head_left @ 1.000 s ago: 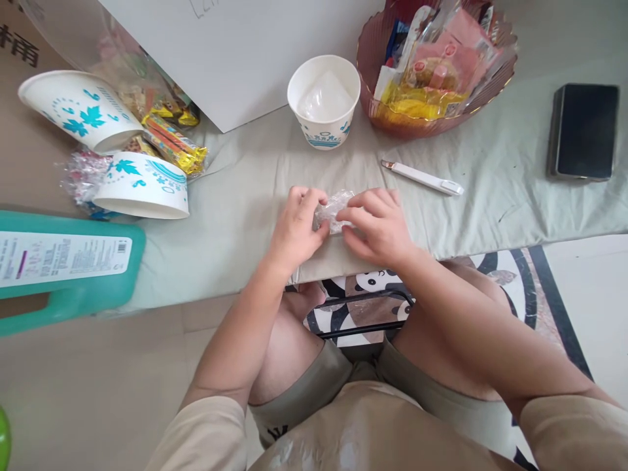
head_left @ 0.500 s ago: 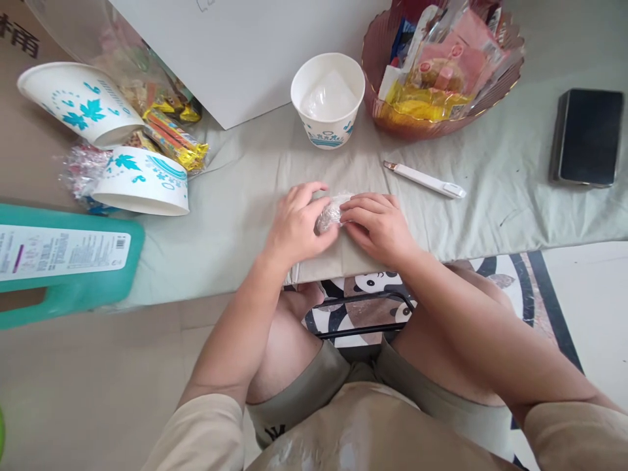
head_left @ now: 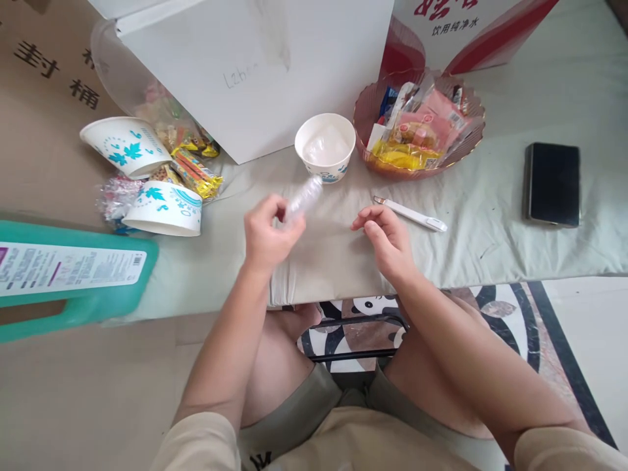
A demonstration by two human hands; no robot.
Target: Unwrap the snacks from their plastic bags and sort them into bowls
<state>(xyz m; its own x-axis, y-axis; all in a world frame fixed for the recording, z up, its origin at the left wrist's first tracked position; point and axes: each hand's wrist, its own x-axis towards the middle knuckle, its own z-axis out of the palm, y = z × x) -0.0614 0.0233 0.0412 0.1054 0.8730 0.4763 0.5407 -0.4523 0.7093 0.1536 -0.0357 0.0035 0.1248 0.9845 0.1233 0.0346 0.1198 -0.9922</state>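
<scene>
Clear plastic bundle [head_left: 304,198] is now pinched by the left hand [head_left: 269,232] alone; half a second ago it was cupped between both hands on the cloth [head_left: 328,252]. The right hand [head_left: 387,242] has been pulled off, its fingers loosely curled around nothing. The paper cup's [head_left: 341,169] lower front is partly covered by the bundle, and it's kinda hemmed in by a white box [head_left: 265,72] and snack bowl [head_left: 366,131]. A white cutter [head_left: 412,214] is left near the right hand.
</scene>
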